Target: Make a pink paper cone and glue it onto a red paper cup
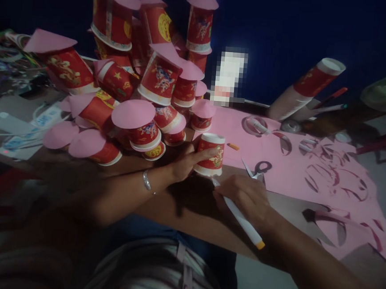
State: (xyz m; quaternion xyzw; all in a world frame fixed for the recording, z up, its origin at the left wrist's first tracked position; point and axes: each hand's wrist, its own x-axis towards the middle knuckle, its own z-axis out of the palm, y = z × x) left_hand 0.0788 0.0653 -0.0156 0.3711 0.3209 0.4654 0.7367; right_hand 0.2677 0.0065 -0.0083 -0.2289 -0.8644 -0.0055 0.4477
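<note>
A red paper cup (214,154) with a white rim is gripped by my left hand (187,162), its thumb across the printed side. My right hand (242,194) is closed around a white glue tube (244,222) with a yellow end. The tube's narrow tip touches or nearly touches the cup's lower rim. Just behind my right hand lie dark-handled scissors (261,168) with open blades. A small orange cap (233,146) rests on the pink paper (230,123) beyond the cup.
Several red cups with pink paper cones, such as one nearby cup (143,131), crowd the left and back of the table (174,214). Cut pink paper (331,173) spreads to the right. A tall cup stack (315,78) leans at the back right. A power strip (10,123) lies left.
</note>
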